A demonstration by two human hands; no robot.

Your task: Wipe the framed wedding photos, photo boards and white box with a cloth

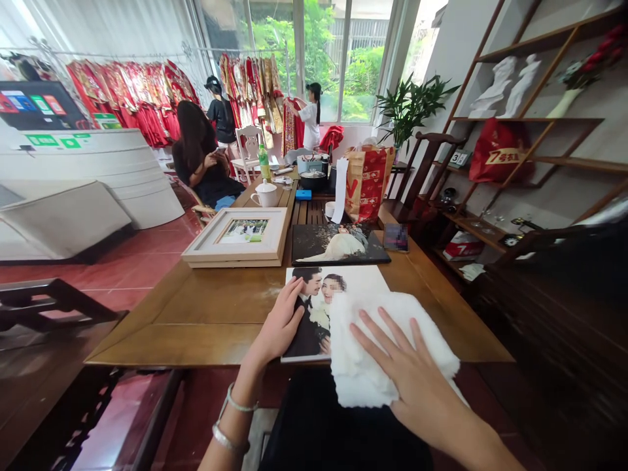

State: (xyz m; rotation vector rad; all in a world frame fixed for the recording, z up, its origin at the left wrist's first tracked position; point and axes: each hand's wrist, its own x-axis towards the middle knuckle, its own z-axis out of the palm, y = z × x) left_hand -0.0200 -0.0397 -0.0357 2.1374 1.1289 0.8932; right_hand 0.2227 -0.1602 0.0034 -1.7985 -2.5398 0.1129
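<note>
A white-edged wedding photo panel (307, 337) lies flat at the table's near edge, showing a couple. My left hand (282, 324) rests along the panel's left side, fingers stretched out together and touching its surface. Over the panel's right half lies a folded white towel (360, 383), which hides that part of the picture and hangs past the near edge. Flat on the towel, with fingers spread, is my right hand (407, 360). Just beyond the panel is a dark photo panel (338, 245) with a white gown. A white picture frame (199, 252) lies to its left.
On the wooden table (196, 340) farther back stand a lidded white mug (265, 194), a green-labelled bottle (264, 163) and a red-and-brown paper bag (370, 183). A phone (396, 237) is at the right. One person (196, 150) sits at the left; two others stand by clothes racks.
</note>
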